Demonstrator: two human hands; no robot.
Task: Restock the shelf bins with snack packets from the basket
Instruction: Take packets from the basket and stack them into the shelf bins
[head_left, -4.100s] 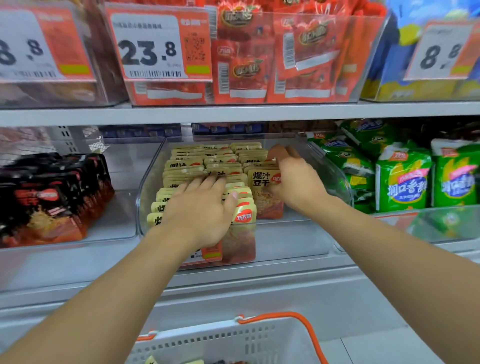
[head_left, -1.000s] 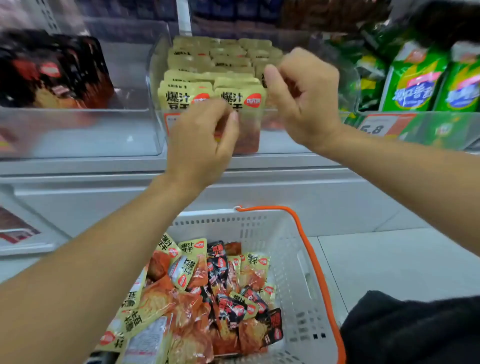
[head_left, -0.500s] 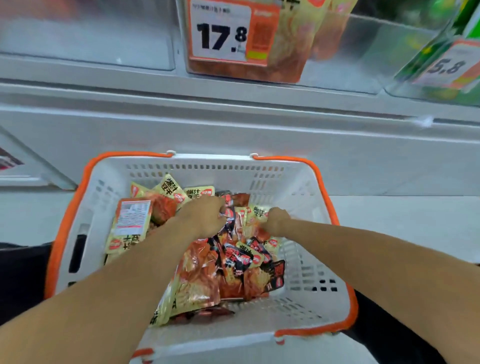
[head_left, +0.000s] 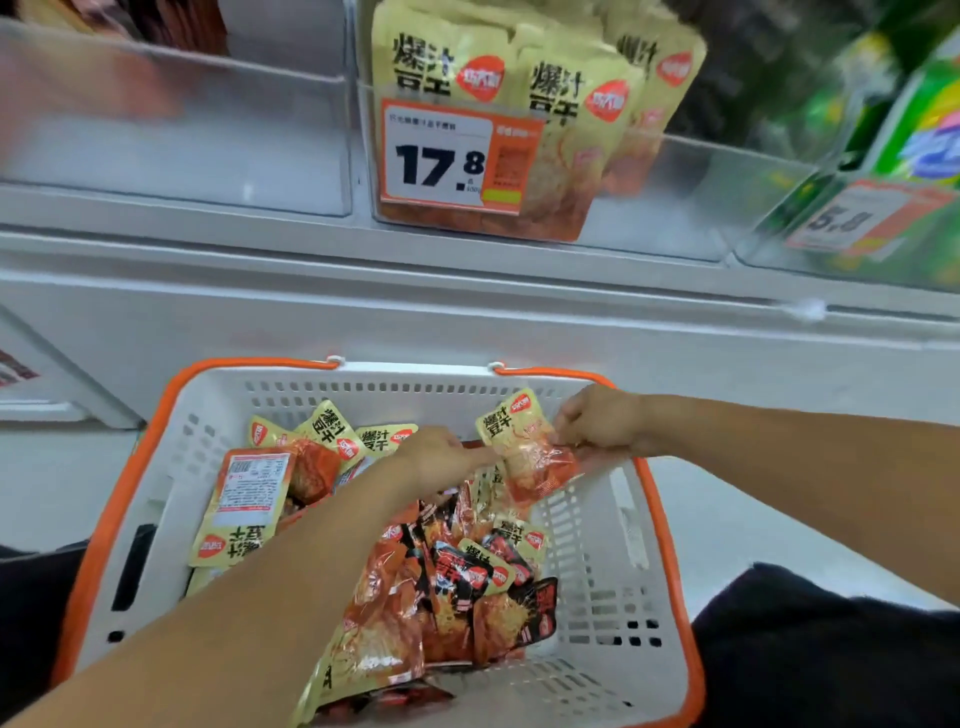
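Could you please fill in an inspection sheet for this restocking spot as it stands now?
Surface: white shelf ledge above the floor.
Job's things: white basket holding yellow and black snack packets; clear bin with yellow packets behind the 17.8 price tag.
Clutter: nothing seen.
Grippers: right hand pinches a yellow packet over the basket; left hand touches it.
Cables: nothing seen.
Surroundings: green packets in the bin to the right.

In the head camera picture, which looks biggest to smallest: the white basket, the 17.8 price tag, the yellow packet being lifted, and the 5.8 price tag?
1. White basket
2. 17.8 price tag
3 and 4. The lifted yellow packet, held by the right hand, and the 5.8 price tag look about alike; the tag is blurred, so I won't rank them.
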